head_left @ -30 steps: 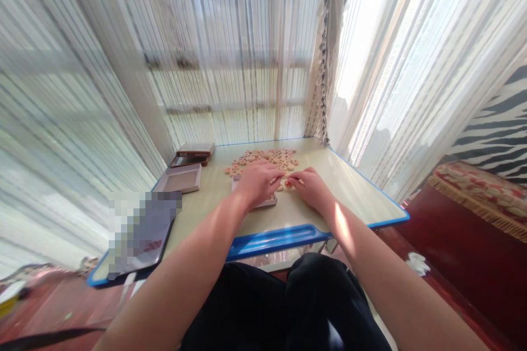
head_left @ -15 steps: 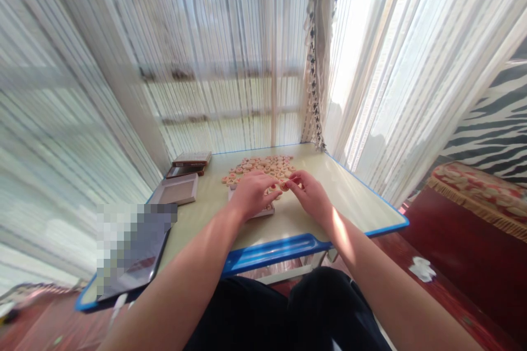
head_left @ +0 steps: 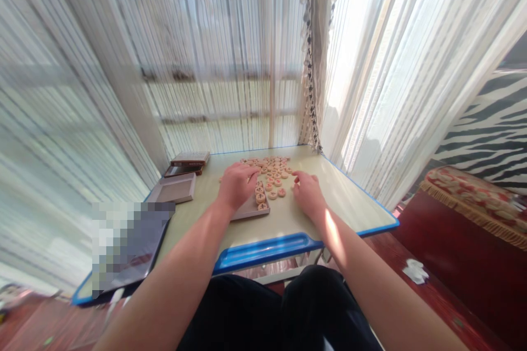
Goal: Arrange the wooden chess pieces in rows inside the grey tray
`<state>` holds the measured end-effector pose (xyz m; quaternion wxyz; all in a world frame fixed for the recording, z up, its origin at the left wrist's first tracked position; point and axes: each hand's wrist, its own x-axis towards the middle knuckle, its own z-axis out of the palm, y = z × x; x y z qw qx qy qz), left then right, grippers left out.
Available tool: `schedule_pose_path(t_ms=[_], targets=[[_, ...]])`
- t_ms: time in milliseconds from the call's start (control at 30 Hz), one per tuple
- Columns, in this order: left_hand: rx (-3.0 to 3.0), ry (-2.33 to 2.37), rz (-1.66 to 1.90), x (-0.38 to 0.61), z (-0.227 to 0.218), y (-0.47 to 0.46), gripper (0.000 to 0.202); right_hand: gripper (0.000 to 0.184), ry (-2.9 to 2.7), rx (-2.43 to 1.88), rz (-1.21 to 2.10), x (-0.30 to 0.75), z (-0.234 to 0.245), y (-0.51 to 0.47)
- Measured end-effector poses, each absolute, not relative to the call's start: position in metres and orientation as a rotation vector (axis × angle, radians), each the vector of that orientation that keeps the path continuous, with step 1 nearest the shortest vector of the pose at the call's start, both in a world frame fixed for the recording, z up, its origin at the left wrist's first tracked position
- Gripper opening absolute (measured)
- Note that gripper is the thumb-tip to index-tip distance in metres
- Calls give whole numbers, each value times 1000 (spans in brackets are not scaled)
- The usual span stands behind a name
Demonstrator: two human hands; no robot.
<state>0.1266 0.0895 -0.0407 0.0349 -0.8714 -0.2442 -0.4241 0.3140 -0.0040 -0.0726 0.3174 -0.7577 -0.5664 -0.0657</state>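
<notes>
Several round wooden game pieces [head_left: 272, 169] with red and dark marks lie scattered on a pale table with a blue rim [head_left: 263, 247]. A shallow grey tray [head_left: 252, 209] in front of them holds a few pieces along its right side. My left hand [head_left: 234, 185] rests over the tray's far left part, fingers curled down among the pieces. My right hand [head_left: 305, 193] lies just right of the pile, fingers bent onto the table. Whether either hand holds a piece is hidden.
An empty grey box lid [head_left: 174, 188] and a stacked dark box [head_left: 188, 161] sit at the table's left back. A dark tablet [head_left: 129, 247] lies at the front left corner. Sheer curtains [head_left: 230, 60] hang behind; a red rug [head_left: 473, 197] lies at right.
My hands have drawn apart: the left shifted left and farther over the tray, the right moved right. Pieces in the tray's right side now show. The view has also shifted slightly.
</notes>
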Motion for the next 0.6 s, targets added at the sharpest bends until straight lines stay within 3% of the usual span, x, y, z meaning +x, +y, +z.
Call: schedule_pose_path(t_ms=[167,600], targets=[[-2682,-828,-1287,127,-41,87,21,35,-1471,-2231,-134,321,-76,-4],[-2688,-858,-1185,126,-39,83,21,36,-1601,-2148,-202,317,-78,-3]])
